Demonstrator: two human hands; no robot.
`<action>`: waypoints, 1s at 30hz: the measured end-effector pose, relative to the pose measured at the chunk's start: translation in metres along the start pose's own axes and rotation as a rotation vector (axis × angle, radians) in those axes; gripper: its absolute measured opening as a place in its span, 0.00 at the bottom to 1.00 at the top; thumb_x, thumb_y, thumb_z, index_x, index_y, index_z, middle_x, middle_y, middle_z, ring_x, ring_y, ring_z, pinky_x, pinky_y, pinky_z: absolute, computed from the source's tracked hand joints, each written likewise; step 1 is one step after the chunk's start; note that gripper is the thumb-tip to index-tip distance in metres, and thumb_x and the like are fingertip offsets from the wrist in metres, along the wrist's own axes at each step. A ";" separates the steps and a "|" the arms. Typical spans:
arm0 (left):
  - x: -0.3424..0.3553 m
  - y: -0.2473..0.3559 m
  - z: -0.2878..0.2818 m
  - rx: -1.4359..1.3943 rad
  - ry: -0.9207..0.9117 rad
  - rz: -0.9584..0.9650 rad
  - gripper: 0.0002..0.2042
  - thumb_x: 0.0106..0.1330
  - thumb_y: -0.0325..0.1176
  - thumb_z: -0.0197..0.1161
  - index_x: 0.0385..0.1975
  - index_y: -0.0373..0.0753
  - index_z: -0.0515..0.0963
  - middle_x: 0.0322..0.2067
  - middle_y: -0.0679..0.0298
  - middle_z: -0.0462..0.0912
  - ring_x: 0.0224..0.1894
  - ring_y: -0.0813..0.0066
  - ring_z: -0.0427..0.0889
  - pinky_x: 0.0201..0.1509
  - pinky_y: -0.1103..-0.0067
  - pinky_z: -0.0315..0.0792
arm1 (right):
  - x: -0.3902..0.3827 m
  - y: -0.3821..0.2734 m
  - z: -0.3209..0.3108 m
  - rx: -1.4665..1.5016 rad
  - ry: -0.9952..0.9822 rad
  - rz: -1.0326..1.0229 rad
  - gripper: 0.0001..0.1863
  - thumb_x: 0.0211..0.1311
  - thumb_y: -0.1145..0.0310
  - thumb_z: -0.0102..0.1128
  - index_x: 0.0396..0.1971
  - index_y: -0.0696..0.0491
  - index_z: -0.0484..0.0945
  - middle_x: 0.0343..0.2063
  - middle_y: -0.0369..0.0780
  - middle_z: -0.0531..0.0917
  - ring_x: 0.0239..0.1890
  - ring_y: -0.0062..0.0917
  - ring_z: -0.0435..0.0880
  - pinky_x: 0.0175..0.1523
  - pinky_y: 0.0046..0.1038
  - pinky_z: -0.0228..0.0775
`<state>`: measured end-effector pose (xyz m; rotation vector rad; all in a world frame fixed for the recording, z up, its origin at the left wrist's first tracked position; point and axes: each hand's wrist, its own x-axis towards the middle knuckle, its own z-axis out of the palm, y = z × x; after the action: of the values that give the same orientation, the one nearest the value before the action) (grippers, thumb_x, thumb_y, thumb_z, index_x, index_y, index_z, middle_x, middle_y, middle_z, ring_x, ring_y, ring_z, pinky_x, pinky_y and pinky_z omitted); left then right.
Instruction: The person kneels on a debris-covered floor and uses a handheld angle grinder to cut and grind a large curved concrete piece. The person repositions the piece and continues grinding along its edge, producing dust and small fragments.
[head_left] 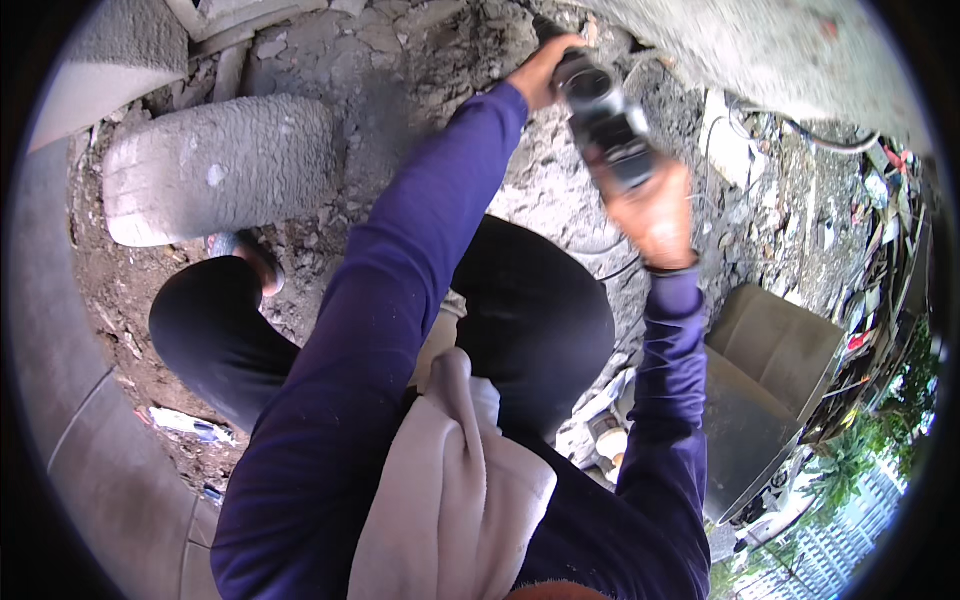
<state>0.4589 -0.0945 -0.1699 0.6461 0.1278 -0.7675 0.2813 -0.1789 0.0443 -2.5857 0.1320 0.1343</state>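
Both my hands are on a long black-and-silver power tool (612, 125), which looks like a hammer drill, over the broken grey ground at the upper middle. My left hand (543, 73) is closed around its far end, beside the metal collar. At the near end, my right hand (655, 208) wraps round the rear grip. Motion smears the tool, and its tip is hard to make out against the rubble (540, 165).
A rough concrete-coated cylinder (225, 165) lies at the left, near my foot (262, 265). A pale concrete mass (760, 50) borders the upper right. Brown box-like blocks (775, 350) stand right of my right forearm, with scattered debris (890, 250) beyond. Grey slabs (120, 470) edge the left.
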 end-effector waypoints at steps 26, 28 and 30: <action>-0.021 0.008 0.065 -0.106 -0.038 -0.072 0.21 0.61 0.46 0.75 0.43 0.40 0.74 0.32 0.61 0.82 0.33 0.66 0.86 0.46 0.69 0.84 | -0.067 -0.006 -0.038 -0.086 0.073 -0.127 0.16 0.59 0.66 0.78 0.32 0.58 0.78 0.24 0.48 0.86 0.26 0.43 0.90 0.32 0.36 0.80; -0.016 0.015 0.061 -0.127 -0.053 -0.039 0.20 0.62 0.46 0.74 0.43 0.39 0.75 0.33 0.59 0.83 0.33 0.66 0.87 0.46 0.68 0.85 | -0.055 -0.002 -0.037 -0.045 0.074 -0.149 0.15 0.59 0.67 0.78 0.31 0.58 0.78 0.24 0.48 0.86 0.25 0.44 0.89 0.31 0.37 0.79; -0.011 0.013 0.057 -0.163 -0.066 -0.007 0.20 0.64 0.46 0.72 0.43 0.37 0.76 0.34 0.55 0.84 0.36 0.62 0.89 0.49 0.66 0.86 | -0.054 0.000 -0.034 -0.054 0.075 -0.179 0.15 0.59 0.67 0.78 0.32 0.59 0.79 0.24 0.48 0.86 0.25 0.42 0.89 0.31 0.36 0.79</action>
<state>0.4529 -0.1144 -0.1140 0.4652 0.1307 -0.7758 0.2298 -0.1931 0.0800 -2.6420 -0.0768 -0.0246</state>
